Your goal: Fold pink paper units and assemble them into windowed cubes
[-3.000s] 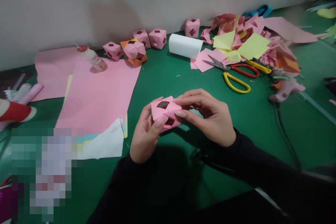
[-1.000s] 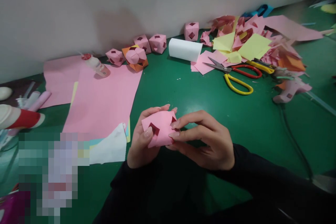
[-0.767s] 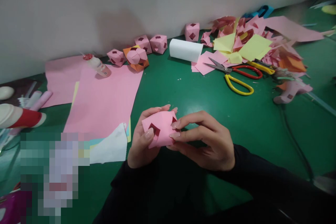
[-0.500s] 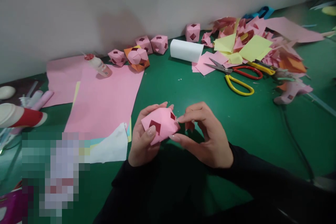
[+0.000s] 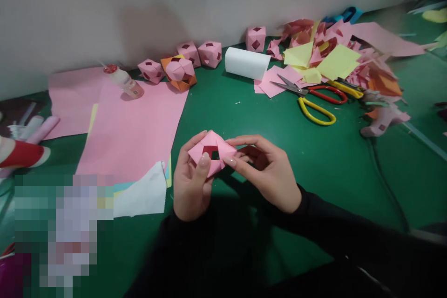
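A pink folded paper ball [image 5: 212,140] with diamond-shaped openings is held just above the green table. My left hand [image 5: 192,181] is closed around its left side, thumb resting at the edge of the front opening and fingers behind. My right hand [image 5: 267,167] pinches the ball's right corner between thumb and index finger; its other fingers curl behind, partly hidden. One opening faces me, and green shows through it. Large pink paper sheets [image 5: 136,130] lie to the left, with a torn white paper piece [image 5: 145,193] at their near corner.
Several finished pink paper balls [image 5: 210,54] line the wall, one inside an orange frame [image 5: 185,84]. Scissors [image 5: 317,111], a white paper roll [image 5: 247,63] and a heap of paper scraps [image 5: 335,51] lie at the right. A small bottle [image 5: 127,84] and a red-white cup [image 5: 23,152] are left.
The paper ball has been turned so that a wide opening faces me. My right thumb and index finger have closed onto its right corner. The view has shifted slightly.
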The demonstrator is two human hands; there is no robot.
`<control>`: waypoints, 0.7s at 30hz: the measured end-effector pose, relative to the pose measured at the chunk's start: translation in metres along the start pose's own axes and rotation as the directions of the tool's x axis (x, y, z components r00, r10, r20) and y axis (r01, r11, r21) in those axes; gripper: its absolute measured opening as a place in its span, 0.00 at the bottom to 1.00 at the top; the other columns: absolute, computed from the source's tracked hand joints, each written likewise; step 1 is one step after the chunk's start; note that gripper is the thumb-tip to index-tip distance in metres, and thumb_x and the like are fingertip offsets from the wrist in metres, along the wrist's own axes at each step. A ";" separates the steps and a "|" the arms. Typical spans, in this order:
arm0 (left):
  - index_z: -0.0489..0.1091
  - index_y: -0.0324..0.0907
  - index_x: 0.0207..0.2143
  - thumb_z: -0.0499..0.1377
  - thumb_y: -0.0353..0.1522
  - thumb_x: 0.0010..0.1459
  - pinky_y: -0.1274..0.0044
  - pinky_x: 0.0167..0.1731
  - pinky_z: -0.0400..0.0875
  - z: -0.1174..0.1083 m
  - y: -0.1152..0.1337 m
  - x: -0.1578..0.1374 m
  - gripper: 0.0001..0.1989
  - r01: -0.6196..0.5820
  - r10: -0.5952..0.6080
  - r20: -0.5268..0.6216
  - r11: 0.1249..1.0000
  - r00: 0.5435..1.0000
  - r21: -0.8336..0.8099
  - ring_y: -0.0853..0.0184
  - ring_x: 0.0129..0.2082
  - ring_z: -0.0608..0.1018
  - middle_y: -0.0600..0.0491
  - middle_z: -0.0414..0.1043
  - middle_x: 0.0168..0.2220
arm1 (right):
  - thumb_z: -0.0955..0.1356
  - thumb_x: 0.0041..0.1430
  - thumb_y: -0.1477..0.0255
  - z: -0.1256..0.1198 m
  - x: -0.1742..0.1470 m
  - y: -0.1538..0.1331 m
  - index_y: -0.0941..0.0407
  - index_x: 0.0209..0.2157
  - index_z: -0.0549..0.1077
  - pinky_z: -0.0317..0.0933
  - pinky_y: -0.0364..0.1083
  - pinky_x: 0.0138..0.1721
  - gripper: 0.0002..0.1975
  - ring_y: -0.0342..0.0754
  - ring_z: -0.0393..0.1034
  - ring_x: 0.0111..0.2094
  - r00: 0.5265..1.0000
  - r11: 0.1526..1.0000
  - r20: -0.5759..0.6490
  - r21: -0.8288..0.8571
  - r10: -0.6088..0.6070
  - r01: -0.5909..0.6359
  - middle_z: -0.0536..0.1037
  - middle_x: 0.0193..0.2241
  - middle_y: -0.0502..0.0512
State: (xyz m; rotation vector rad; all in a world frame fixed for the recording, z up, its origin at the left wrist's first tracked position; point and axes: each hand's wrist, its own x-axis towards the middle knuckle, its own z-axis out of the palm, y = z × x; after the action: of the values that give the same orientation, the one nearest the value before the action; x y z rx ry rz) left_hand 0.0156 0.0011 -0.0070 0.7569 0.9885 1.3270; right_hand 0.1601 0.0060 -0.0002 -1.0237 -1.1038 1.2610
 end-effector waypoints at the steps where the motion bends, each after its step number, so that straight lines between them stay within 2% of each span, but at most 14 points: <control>1: 0.71 0.49 0.52 0.62 0.42 0.61 0.67 0.47 0.77 0.000 0.001 0.000 0.18 0.015 -0.015 -0.004 1.000 1.000 -0.018 0.59 0.49 0.79 0.48 0.74 0.52 | 0.77 0.52 0.70 -0.001 0.001 -0.001 0.55 0.41 0.78 0.74 0.43 0.34 0.13 0.42 0.76 0.32 1.000 1.000 0.000 0.001 -0.014 0.014 0.80 0.39 0.55; 5: 0.68 0.47 0.54 0.56 0.43 0.65 0.63 0.50 0.76 0.003 0.009 -0.001 0.19 0.099 -0.095 0.043 0.987 0.995 -0.126 0.54 0.55 0.76 0.46 0.73 0.54 | 0.76 0.53 0.72 -0.010 0.007 -0.009 0.55 0.39 0.79 0.74 0.43 0.36 0.10 0.43 0.76 0.36 0.996 0.996 0.032 -0.011 -0.087 0.087 0.80 0.41 0.55; 9: 0.66 0.44 0.57 0.57 0.44 0.64 0.61 0.51 0.76 0.002 0.015 -0.003 0.23 0.266 -0.238 0.158 0.945 0.958 -0.189 0.49 0.57 0.75 0.44 0.73 0.56 | 0.77 0.52 0.71 -0.029 0.019 -0.017 0.55 0.37 0.80 0.75 0.44 0.37 0.10 0.47 0.77 0.40 0.976 0.998 0.208 0.030 -0.059 0.054 0.81 0.41 0.55; 13: 0.68 0.43 0.57 0.56 0.45 0.64 0.64 0.40 0.81 -0.005 0.011 -0.003 0.24 0.385 -0.350 0.279 0.920 0.894 -0.079 0.49 0.52 0.79 0.42 0.75 0.55 | 0.78 0.51 0.74 -0.047 0.028 -0.024 0.54 0.39 0.81 0.74 0.49 0.45 0.11 0.49 0.77 0.44 0.915 0.991 0.386 -0.008 -0.117 0.131 0.82 0.41 0.55; 17: 0.72 0.41 0.55 0.53 0.50 0.63 0.63 0.38 0.82 -0.009 0.004 -0.001 0.27 0.405 -0.367 0.363 0.914 0.857 -0.033 0.48 0.49 0.80 0.41 0.77 0.51 | 0.75 0.56 0.74 -0.052 0.030 -0.032 0.52 0.41 0.81 0.73 0.50 0.47 0.10 0.49 0.77 0.43 0.804 0.958 0.580 -0.131 -0.134 0.254 0.82 0.40 0.55; 19: 0.73 0.41 0.53 0.54 0.49 0.63 0.63 0.39 0.81 -0.010 0.003 -0.001 0.26 0.404 -0.367 0.364 0.914 0.856 -0.027 0.49 0.48 0.81 0.41 0.77 0.50 | 0.74 0.58 0.74 -0.051 0.029 -0.034 0.51 0.43 0.81 0.73 0.50 0.47 0.10 0.49 0.77 0.44 0.791 0.938 0.595 -0.176 -0.141 0.299 0.81 0.41 0.55; 21: 0.72 0.42 0.53 0.56 0.47 0.63 0.64 0.38 0.81 -0.012 0.004 -0.001 0.24 0.429 -0.393 0.372 0.903 0.841 -0.014 0.52 0.46 0.82 0.42 0.77 0.50 | 0.74 0.57 0.75 -0.049 0.027 -0.035 0.51 0.43 0.81 0.73 0.50 0.48 0.11 0.50 0.76 0.46 0.804 0.915 0.576 -0.228 -0.149 0.332 0.80 0.44 0.56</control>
State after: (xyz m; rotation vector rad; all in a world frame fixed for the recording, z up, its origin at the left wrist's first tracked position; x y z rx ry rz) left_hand 0.0032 -0.0004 -0.0086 0.6387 0.7295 0.8143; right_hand 0.2148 0.0321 0.0264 -0.7199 -1.8784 1.2153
